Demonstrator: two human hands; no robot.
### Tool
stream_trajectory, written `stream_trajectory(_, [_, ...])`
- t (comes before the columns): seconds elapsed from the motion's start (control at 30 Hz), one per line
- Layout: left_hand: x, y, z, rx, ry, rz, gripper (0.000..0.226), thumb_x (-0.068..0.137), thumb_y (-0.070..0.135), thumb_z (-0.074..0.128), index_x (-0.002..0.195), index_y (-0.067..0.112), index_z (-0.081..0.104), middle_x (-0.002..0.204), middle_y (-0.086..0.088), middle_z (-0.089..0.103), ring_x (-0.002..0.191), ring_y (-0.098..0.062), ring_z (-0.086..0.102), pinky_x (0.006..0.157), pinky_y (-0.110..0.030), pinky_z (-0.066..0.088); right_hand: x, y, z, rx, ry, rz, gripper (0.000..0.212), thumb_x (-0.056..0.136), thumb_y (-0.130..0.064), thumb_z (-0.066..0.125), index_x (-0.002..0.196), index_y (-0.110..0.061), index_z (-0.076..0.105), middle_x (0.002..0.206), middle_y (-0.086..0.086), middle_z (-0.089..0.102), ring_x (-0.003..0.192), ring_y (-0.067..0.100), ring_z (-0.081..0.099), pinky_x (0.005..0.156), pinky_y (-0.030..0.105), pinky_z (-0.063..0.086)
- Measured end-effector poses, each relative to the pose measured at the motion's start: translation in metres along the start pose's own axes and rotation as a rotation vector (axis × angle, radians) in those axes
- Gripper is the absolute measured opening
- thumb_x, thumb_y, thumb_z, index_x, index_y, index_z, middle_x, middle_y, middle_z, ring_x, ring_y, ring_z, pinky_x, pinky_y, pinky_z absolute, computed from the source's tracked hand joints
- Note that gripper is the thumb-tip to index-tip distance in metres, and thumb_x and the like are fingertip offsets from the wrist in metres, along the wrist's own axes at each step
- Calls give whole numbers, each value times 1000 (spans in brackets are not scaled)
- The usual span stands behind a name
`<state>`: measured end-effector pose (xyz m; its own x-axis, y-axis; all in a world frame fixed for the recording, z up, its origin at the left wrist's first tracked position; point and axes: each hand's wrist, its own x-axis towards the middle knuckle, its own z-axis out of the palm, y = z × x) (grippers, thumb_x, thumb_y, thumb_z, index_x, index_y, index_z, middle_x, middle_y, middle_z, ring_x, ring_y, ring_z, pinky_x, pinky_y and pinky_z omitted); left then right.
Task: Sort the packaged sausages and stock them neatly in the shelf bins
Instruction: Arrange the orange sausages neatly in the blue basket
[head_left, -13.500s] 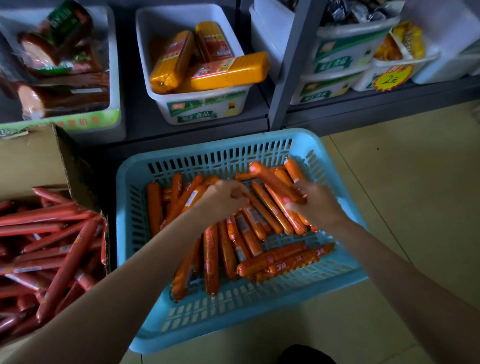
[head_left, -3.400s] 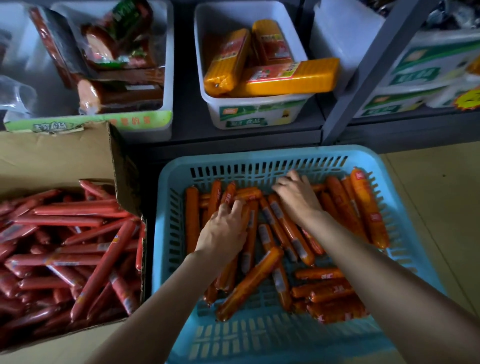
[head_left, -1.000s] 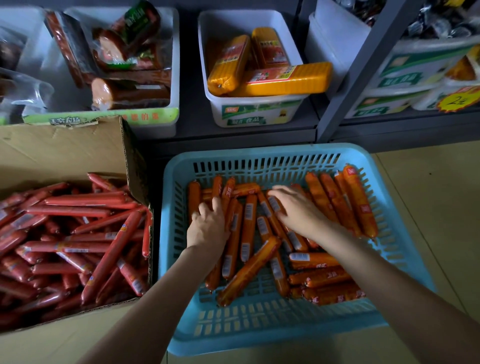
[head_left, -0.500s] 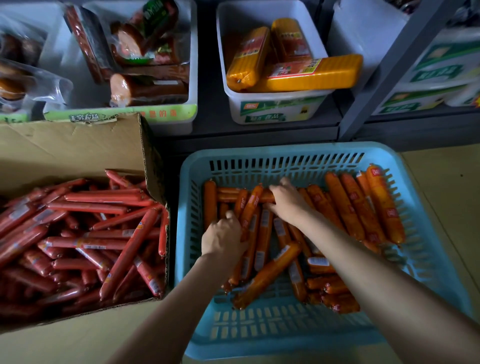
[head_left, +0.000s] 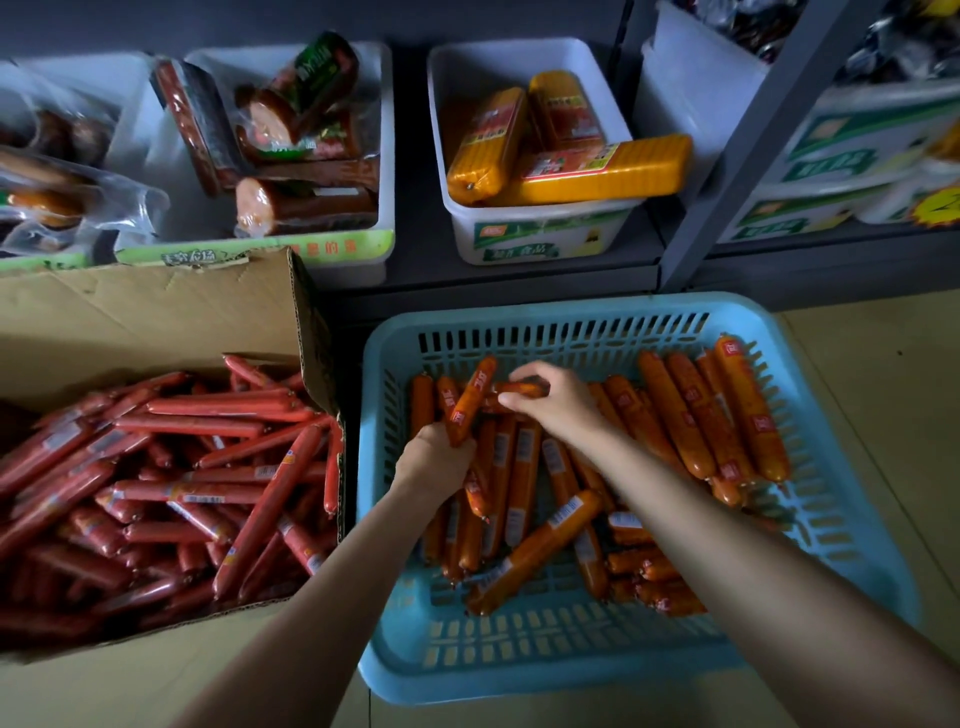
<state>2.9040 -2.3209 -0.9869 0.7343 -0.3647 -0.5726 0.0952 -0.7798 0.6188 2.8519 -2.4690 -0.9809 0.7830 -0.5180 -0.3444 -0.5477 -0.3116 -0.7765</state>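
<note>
Head view: both hands work inside the blue basket (head_left: 613, 306) on the floor, below the shelf.
Left hand (head_left: 436, 460): fingers curl round the lower end of one orange sausage (head_left: 470, 400), which tilts up and away from the wrist.
Right hand (head_left: 558, 402): fingertips pinch a short orange sausage (head_left: 519, 388) lying crosswise, just beyond the left hand's sausage.
Remaining stock: loose orange sausages (head_left: 524, 551) lie between and beneath both forearms; a neater row (head_left: 727, 415) sits to the right of the right hand.
Other stock: red sausages fill the cardboard box (head_left: 156, 312) left of the left hand.
Destination: shelf bins lie beyond both hands; the white bin (head_left: 540, 228) holds yellow packs.
Step judged: gathering orange sausages into a bundle.
Recommended practice: turn the crosswise piece parallel to the others, align ends, grip mid-length, and keep the bundle small enough not to slip.
</note>
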Motion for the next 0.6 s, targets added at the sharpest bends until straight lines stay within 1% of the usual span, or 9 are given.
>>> stream_trajectory(0.07, [-8, 4, -4, 31, 17, 13, 26, 91, 26, 54, 102, 4, 63, 100, -19, 66, 95, -36, 63, 85, -44, 52, -2, -1, -2, 61, 57, 27, 20, 85, -20, 68, 103, -13, 68, 117, 1, 64, 113, 15, 54, 86, 19, 35])
stream_trajectory(0.13, [-12, 7, -8, 58, 32, 16, 28, 93, 29, 51, 107, 6, 61, 102, -16, 65, 95, -33, 62, 86, -39, 51, -4, -1, -11, 108, 128, 37, 13, 86, -12, 66, 98, -12, 70, 114, 2, 65, 109, 13, 55, 88, 19, 36])
stream_trajectory(0.27, [-11, 11, -9, 44, 24, 31, 29, 96, 29, 47, 109, 6, 59, 95, -11, 62, 83, -25, 60, 73, -32, 47, -12, -2, -40, 283, 250, 38, 20, 85, -3, 64, 96, -20, 66, 101, 3, 66, 81, 13, 63, 80, 26, 52])
stream_trajectory(0.3, [-10, 13, -8, 46, 25, 41, 30, 96, 29, 46, 108, 5, 59, 93, -11, 63, 81, -26, 60, 71, -32, 47, -15, -3, -51, 330, 266, 45, 21, 85, -4, 65, 97, -21, 64, 99, 1, 65, 79, 12, 62, 79, 26, 53])
stream_trajectory(0.37, [-8, 17, -3, 64, 35, 63, 32, 96, 31, 44, 108, 5, 58, 97, -13, 65, 86, -29, 62, 75, -35, 50, -20, -5, -74, 440, 313, 27, 20, 83, -4, 67, 94, -20, 62, 95, 0, 64, 77, 11, 61, 76, 23, 52])
stream_trajectory(0.43, [-10, 22, 3, 90, 36, 85, 31, 96, 31, 44, 111, 8, 56, 104, -13, 64, 91, -30, 62, 78, -35, 50, -28, -6, -99, 517, 370, -64, 18, 83, -3, 68, 86, -19, 61, 83, -1, 63, 68, 5, 57, 66, 17, 47])
stream_trajectory(0.5, [-12, 28, 11, 105, 32, 113, 29, 96, 30, 44, 116, 10, 54, 106, -11, 63, 90, -28, 61, 74, -33, 49, -38, -6, -121, 481, 374, -177, 18, 84, -3, 65, 83, -21, 62, 77, -4, 62, 65, -2, 56, 64, 13, 46])
stream_trajectory(0.53, [-15, 31, 16, 114, 31, 129, 29, 96, 28, 44, 118, 11, 53, 106, -10, 62, 87, -26, 60, 69, -30, 47, -43, -5, -129, 435, 348, -218, 17, 85, -3, 65, 84, -20, 64, 78, -5, 62, 67, -3, 57, 67, 13, 47])
stream_trajectory(0.6, [-19, 38, 23, 122, 10, 182, 28, 96, 25, 45, 120, 13, 52, 101, -7, 61, 80, -22, 57, 58, -24, 41, -53, -5, -142, 280, 244, -257, 14, 86, -6, 65, 94, -17, 66, 85, -6, 65, 77, -1, 59, 80, 19, 47])
